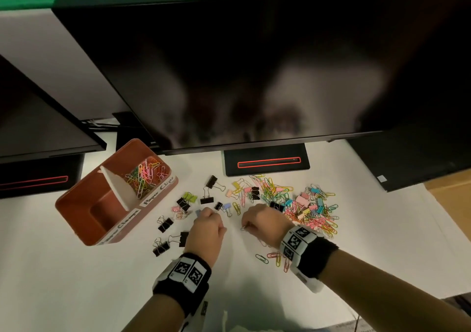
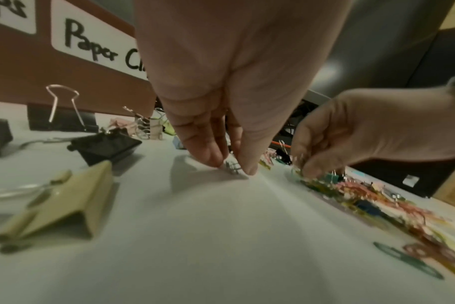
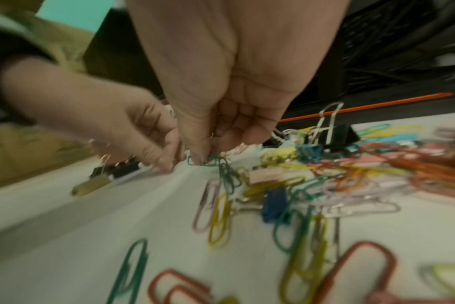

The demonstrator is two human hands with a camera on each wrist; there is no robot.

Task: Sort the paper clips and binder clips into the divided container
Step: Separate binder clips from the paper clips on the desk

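While the right hand (image 3: 229,86) curls down over the white table (image 1: 76,280), its thumb and fingertips (image 3: 199,156) are pinched together on a bunch of green paper clips (image 3: 221,166) at the near edge of the mixed pile (image 1: 305,209); the clips dangle from the pinch and touch the table. Over to the left hand (image 2: 229,82), just beside it; thumb and fingers (image 2: 208,152) are drawn together, tips down on the table, nipping a small wire clip (image 2: 233,167), though the blur hides which kind it is. Outward now: black binder clips (image 1: 165,223) lie scattered round the left hand, with pastel ones among them, and one tan binder clip (image 2: 65,201) sits close to the left wrist camera; loose paper clips, green, red and yellow, lie by the right wrist (image 1: 275,256); the pile spreads away to the right, paper clips and small coloured binder clips all tangled. Further left stands the brown divided container (image 1: 76,204), tilted to the desk edge; its far compartment, labelled "Paper Clips", holds a heap of coloured paper clips (image 1: 146,176); the near compartment shows only bare floor. Behind it all, a dark monitor (image 1: 254,64) on its stand.
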